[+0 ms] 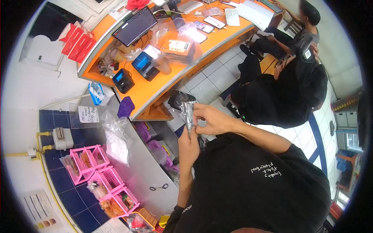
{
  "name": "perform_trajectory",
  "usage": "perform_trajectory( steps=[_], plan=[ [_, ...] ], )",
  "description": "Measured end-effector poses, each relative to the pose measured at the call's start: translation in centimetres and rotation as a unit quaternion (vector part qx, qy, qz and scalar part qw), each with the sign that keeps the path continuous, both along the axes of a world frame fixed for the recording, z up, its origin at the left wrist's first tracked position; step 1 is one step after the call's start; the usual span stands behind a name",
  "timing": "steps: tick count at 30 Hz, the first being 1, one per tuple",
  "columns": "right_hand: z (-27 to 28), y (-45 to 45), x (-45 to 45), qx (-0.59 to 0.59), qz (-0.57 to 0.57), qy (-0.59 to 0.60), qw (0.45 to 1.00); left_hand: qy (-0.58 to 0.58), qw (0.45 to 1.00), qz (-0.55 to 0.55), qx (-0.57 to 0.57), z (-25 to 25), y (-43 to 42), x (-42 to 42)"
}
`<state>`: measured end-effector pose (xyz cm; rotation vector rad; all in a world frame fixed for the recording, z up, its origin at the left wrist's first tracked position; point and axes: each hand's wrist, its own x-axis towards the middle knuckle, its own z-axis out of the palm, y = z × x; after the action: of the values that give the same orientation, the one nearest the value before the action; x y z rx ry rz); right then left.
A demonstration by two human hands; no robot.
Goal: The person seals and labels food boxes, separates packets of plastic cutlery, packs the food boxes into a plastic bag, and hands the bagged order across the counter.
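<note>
Both of my hands are at one narrow, shiny, crinkled plastic packet [188, 115] in front of my chest. My left hand [189, 145] is closed round its lower end. Fingers of my right hand [206, 118] pinch its side higher up. Just behind the packet's top is a dark, glossy object [180, 100], partly hidden by it. What the packet contains is too small to tell.
An orange counter [155, 91] holds a monitor [135, 26], two black devices and phones. On the steel worktop [143, 174] lie clear bags [116, 143] and scissors [159, 187], beside pink baskets [110, 180]. People in dark clothes [283, 93] sit at the right.
</note>
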<state>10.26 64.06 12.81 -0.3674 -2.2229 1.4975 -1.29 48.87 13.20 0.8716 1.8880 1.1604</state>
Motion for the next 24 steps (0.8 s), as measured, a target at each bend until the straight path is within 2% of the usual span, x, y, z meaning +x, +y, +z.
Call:
perform_trajectory(
  steps=[1,3,5,9,11,13,18,19,22,24],
  plan=[
    [-0.3,0.1,0.5,0.030,-0.015,-0.013,0.999,0.079,0.997,-0.021,0.005,-0.3,0.3,0.3],
    [-0.6,0.5,1.4,0.057,-0.029,-0.027,0.998,0.072,0.997,-0.020,0.004,-0.1,1.1,1.0],
    [-0.7,0.3,2.3,0.082,-0.055,-0.055,0.994,0.112,0.993,-0.036,-0.029,0.1,1.7,1.5],
    [-1.3,-0.6,3.7,0.045,-0.074,-0.069,0.994,0.116,0.991,-0.053,-0.049,-0.4,1.6,2.3],
    [-1.1,-0.7,3.8,0.004,-0.072,-0.126,0.989,0.146,0.987,-0.064,-0.018,-1.3,1.1,2.3],
    [-1.3,-0.8,3.8,0.010,-0.073,-0.114,0.991,0.157,0.985,-0.070,0.012,-1.3,1.1,2.3],
    [-1.6,0.1,3.4,-0.027,-0.060,-0.087,0.994,0.187,0.980,-0.067,-0.004,-1.7,1.8,1.7],
    [-1.9,0.1,3.2,-0.037,-0.067,-0.037,0.996,0.202,0.977,-0.073,-0.010,-1.7,1.7,1.6],
    [-1.7,0.9,3.4,-0.106,-0.053,-0.067,0.991,0.152,0.984,-0.084,-0.029,-0.5,2.8,1.3],
    [-1.9,1.1,3.7,-0.031,-0.045,-0.050,0.997,0.124,0.988,-0.081,-0.032,-0.4,3.2,1.4]
  ],
)
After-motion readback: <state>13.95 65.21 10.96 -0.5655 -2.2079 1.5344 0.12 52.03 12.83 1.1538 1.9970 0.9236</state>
